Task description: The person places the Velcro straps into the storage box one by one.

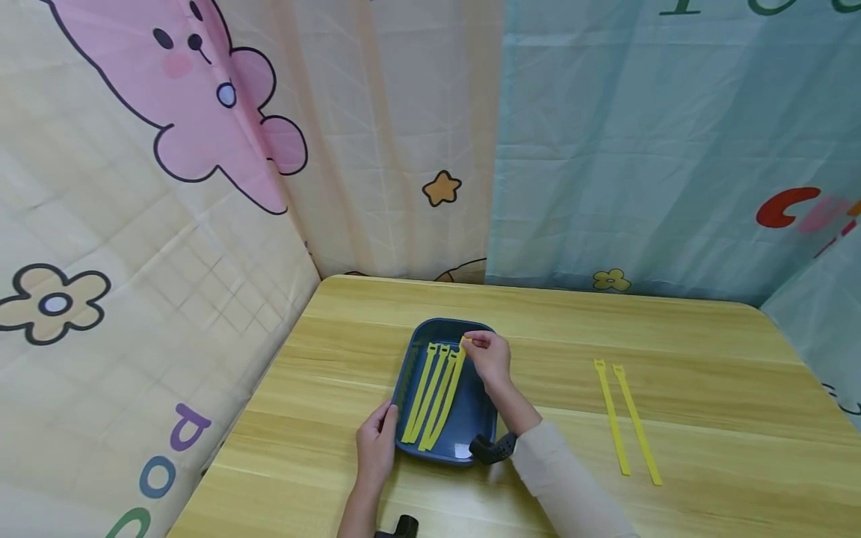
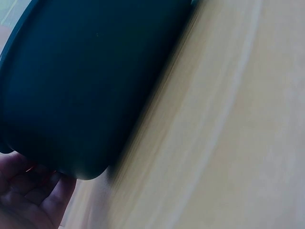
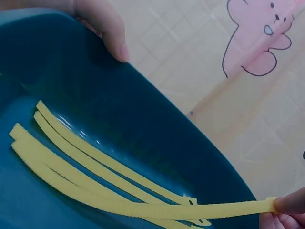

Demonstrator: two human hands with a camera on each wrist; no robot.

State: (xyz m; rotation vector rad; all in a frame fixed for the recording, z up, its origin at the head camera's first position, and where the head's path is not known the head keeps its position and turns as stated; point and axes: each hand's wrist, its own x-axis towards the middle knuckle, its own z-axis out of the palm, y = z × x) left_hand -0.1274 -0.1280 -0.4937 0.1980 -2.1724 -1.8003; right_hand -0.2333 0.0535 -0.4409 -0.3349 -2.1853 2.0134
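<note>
One blue tray [image 1: 471, 415] is near the middle of the wood worktop [image 1: 282, 448]. I cannot tell if all of its bottom touches the wood. Three yellow straps [image 1: 425, 396] lie inside it, side by side and a bit slanted. A fourth strap [image 1: 448, 396] is in there too, but its top end is up in the right hand [image 1: 489, 360], which pinches it with thumb and finger. The low end of that strap is down in the tray, right by the others. The left hand [image 1: 377, 441] grips the tray at its near left side, with the thumb on the rim.

Two more straps [image 1: 611, 415] lie flat on the worktop, well apart from the tray, off to the right. They are next to each other and do not touch. That makes six straps, all yellow, and just one tray.
</note>
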